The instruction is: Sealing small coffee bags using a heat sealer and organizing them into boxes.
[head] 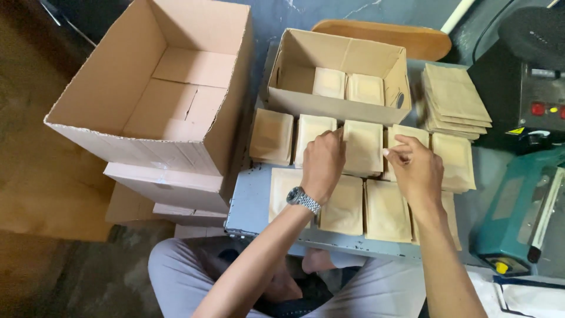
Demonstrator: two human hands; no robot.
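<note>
The left hand (pixel 322 162), a metal watch (pixel 303 199) on its wrist, has its fingers curled over the top edge of a tan paper pouch (pixel 363 147) in the back row, seemingly pinching it. The right hand (pixel 416 168) pinches the top of the neighbouring pouch (pixel 402 134) between thumb and fingers. Both pouches stand among two rows of like pouches (pixel 344 206) on the grey worktop (pixel 250 203). Just behind, a small open carton (pixel 338 106) holds only two pouches — judged barely begun, with most of the packing left. A flat stack of pouches (pixel 454 100) lies to the right, a large carton (pixel 159 88) with nothing in it to the left, and a teal sealing machine (pixel 518 212) further right.
</note>
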